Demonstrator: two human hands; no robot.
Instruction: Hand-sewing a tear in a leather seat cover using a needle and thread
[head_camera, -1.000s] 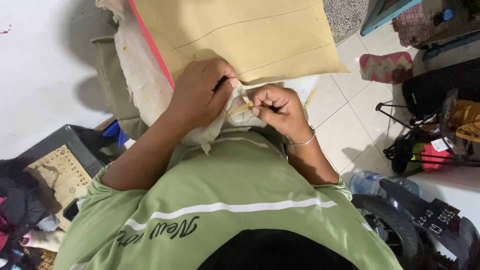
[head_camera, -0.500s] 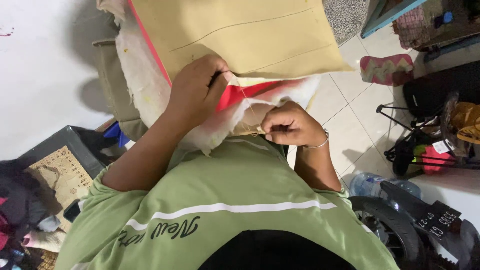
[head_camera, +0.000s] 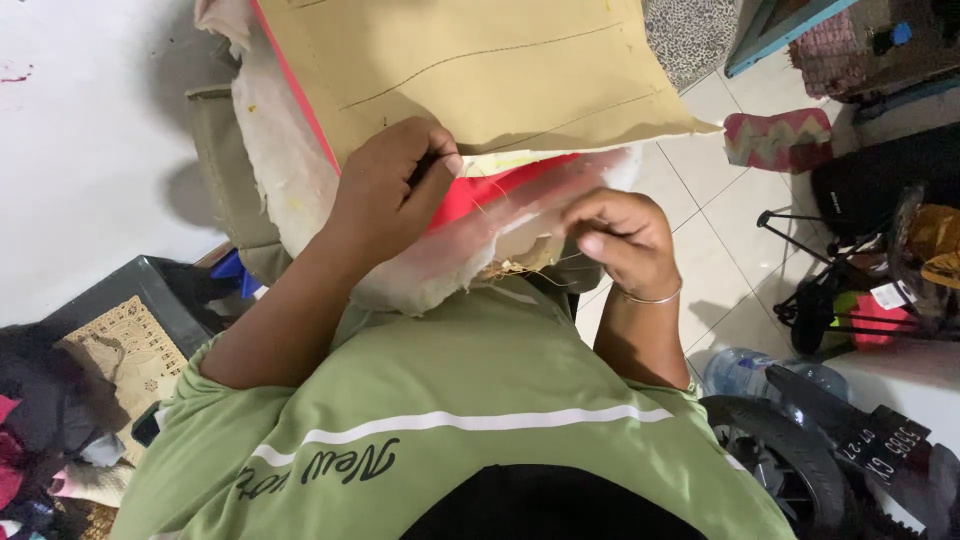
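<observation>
At the cushion's torn edge (head_camera: 470, 255), left hand (head_camera: 385, 195) in closed grip on tan cover (head_camera: 480, 70), right hand (head_camera: 625, 240) pinched on thread (head_camera: 520, 268).

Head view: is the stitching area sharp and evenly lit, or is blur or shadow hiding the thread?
Head view: lighting soft and even, no glare; the left hand and tan cover are sharp; the right hand is slightly motion-blurred at the fingers; the thin thread shows only faintly against the red lining; a soft shadow falls on the white wall.
</observation>
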